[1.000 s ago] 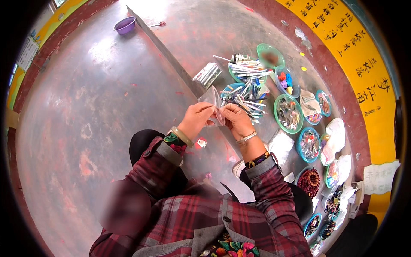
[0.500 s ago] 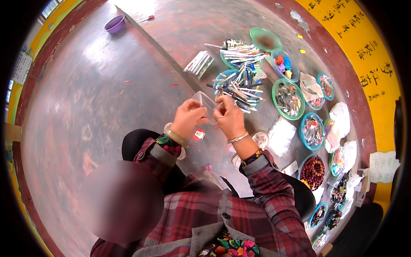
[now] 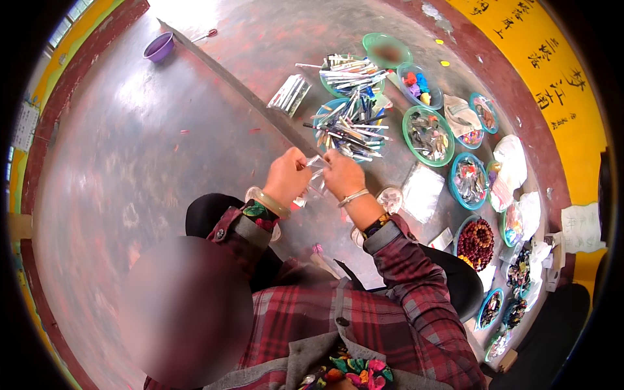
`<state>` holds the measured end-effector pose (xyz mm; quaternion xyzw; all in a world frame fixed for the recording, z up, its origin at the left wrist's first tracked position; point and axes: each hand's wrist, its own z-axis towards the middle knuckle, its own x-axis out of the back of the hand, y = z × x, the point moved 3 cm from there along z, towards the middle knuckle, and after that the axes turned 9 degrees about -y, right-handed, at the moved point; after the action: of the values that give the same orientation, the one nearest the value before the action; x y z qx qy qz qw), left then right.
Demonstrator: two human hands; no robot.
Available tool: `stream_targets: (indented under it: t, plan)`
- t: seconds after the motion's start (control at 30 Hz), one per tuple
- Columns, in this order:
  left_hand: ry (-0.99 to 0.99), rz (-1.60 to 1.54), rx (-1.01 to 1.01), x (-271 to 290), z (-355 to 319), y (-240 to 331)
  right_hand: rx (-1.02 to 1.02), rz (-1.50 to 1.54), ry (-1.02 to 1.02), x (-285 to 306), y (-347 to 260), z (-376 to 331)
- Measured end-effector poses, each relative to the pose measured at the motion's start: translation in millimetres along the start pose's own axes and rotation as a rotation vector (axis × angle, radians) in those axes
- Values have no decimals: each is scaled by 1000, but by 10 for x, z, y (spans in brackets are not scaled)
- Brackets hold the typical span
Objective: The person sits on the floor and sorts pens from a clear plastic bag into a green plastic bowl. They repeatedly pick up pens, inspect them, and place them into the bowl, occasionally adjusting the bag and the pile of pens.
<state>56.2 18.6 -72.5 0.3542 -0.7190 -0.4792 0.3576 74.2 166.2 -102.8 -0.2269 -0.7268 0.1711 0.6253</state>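
Between my two hands is a small clear plastic bag [image 3: 316, 174], pinched at its upper edges. My left hand [image 3: 287, 175] has its fingers closed on the bag's left side, and my right hand [image 3: 342, 174] grips the right side. Whether anything lies inside the bag is too small to tell. Just beyond my hands a blue basin heaped with pens [image 3: 351, 130] stands on the floor. Behind it is a green basin piled with white pens [image 3: 354, 73]. Left of these lies a clear pack of pens [image 3: 289, 95].
At right lie a stack of clear plastic bags [image 3: 424, 192], a green basin of small parts [image 3: 428, 136], a blue basin of packets [image 3: 468, 181] and a basin of dark red beads [image 3: 476, 244]. A purple basin [image 3: 159, 47] and scissors [image 3: 212, 33] lie far left.
The bag, held spread between my hands before, is now more crumpled and drawn in. My right hand has shifted slightly left and down. The whole view has swung a little.
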Motion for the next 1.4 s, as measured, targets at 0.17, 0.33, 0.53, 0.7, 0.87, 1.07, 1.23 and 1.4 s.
stream_targets:
  t: [0.17, 0.33, 0.53, 0.7, 0.87, 1.07, 1.23, 1.4]
  plan:
    - [54, 574, -117, 170, 63, -203, -3, -51, -5, 116, 94, 39]
    - [107, 634, -336, 53, -28, -25, 135, -162, -54, 14, -39, -15]
    - [79, 742, -591, 34, 17, -22, 293, -194, -48, -42, -184, -70]
    - [27, 763, -500, 77, 50, -144, 277, -98, -46, 47, -18, 27]
    - [-76, 668, -447, 70, 64, -124, 189, 474, -304, 154, 382, 195]
    - [-163, 557, -251, 61, 45, -87, 179, 789, -614, 159, 599, 144]
    - [-152, 565, -249, 36, 77, -121, -270, 388, 231, 137, 1959, 369]
    - [-126, 656, -293, 38, 73, -197, -285, 203, 231, -87, 1814, 268]
